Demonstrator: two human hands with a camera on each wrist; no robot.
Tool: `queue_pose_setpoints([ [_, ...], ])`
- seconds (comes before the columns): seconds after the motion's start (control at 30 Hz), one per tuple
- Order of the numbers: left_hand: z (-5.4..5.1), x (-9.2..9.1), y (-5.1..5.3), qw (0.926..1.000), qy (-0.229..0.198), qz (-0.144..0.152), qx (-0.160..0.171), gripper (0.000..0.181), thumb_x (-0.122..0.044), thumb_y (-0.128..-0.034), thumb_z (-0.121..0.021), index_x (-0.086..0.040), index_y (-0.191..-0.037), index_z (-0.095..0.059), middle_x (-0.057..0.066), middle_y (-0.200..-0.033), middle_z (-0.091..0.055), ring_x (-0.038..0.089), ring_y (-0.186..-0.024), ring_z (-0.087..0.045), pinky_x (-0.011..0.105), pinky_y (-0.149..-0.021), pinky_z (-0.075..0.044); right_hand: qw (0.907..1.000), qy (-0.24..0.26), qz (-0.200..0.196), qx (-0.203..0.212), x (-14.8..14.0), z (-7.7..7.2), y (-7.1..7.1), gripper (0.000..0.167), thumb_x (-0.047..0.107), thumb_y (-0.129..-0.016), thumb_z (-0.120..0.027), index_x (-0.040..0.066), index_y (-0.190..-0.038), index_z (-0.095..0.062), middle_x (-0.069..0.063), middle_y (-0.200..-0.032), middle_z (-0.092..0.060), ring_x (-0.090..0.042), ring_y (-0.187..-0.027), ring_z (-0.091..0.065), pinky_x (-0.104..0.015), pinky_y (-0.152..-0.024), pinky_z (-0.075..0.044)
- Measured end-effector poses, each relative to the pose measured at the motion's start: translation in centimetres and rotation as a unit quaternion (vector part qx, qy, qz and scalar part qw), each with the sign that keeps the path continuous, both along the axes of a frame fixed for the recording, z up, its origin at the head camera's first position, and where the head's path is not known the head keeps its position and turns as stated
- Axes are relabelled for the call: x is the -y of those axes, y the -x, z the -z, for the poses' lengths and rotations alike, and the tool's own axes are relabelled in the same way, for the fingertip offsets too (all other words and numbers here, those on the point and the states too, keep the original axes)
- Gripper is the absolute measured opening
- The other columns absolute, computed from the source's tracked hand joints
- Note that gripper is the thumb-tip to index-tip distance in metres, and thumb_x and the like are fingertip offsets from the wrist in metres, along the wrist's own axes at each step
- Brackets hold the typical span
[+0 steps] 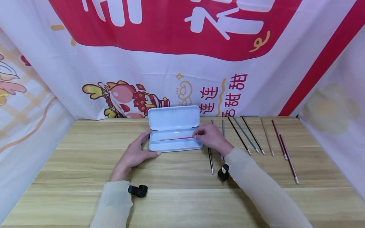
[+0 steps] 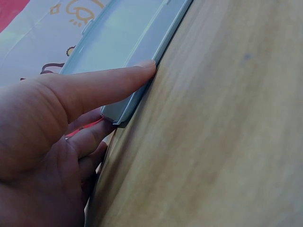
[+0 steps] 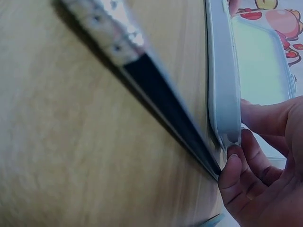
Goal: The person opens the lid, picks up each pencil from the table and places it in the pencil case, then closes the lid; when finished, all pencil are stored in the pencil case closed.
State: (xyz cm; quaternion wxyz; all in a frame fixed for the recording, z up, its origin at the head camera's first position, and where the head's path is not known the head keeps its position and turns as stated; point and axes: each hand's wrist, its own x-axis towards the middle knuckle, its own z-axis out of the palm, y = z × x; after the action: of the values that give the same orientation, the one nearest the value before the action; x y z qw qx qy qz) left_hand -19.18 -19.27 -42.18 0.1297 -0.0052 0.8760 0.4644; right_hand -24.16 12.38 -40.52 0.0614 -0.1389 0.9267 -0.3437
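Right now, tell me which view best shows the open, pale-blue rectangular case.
Head view: the case shows lid and compartments together. The left wrist view crops it; the right wrist view shows lid and outer wall, not compartments.

Wood-grain table (image 1: 176, 202) under both hands, pale brown streaks. White printed cloth (image 1: 162, 69) hangs upright beyond the left hand (image 1: 136, 153) and right hand (image 1: 210, 136). Big red panel (image 1: 171, 36) on it, high above both, white lettering cut by the top edge. Dragon-like cartoon (image 1: 122, 93) behind the left hand, pink and yellow. Gold line drawing (image 1: 184, 90) beyond, between the hands. Red characters (image 1: 209, 93) behind the right hand, yellow wavy line (image 1: 220, 95) among them. Red diagonal stripe (image 1: 322, 60) and blurry pale flower (image 1: 330, 107) well right of the right hand. Checked print (image 1: 28, 72) far left of the left hand.
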Motion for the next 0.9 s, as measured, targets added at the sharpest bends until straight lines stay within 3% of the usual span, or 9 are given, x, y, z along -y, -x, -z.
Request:
queue_pose_setpoints([
  [0.33,0.11,0.08,0.15,1.0000,0.007,-0.005,0.004,0.095,-0.034,-0.0911,-0.088,-0.027,-0.169,-0.034,0.007,-0.181,-0.026,0.038,-0.169,-0.016,0.067,-0.135,-0.018,0.9994,-0.010,-0.008,0.031,0.10,-0.22,-0.05,0.015,0.018,-0.103,-0.073,0.016,-0.113,-0.084,-0.007,-0.114,-0.067,-0.024,-0.107,-0.060,-0.038,-0.092,-0.055],
  [0.9,0.24,0.18,0.23,1.0000,0.009,-0.003,0.000,0.096,-0.035,-0.0914,-0.088,-0.027,-0.170,-0.032,0.006,-0.181,-0.025,0.038,-0.169,-0.015,0.066,-0.135,-0.017,0.9985,-0.028,-0.010,0.045,0.20,-0.54,-0.03,0.015,0.021,-0.104,-0.072,0.019,-0.113,-0.083,-0.005,-0.116,-0.065,-0.023,-0.108,-0.057,-0.037,-0.090,-0.053],
])
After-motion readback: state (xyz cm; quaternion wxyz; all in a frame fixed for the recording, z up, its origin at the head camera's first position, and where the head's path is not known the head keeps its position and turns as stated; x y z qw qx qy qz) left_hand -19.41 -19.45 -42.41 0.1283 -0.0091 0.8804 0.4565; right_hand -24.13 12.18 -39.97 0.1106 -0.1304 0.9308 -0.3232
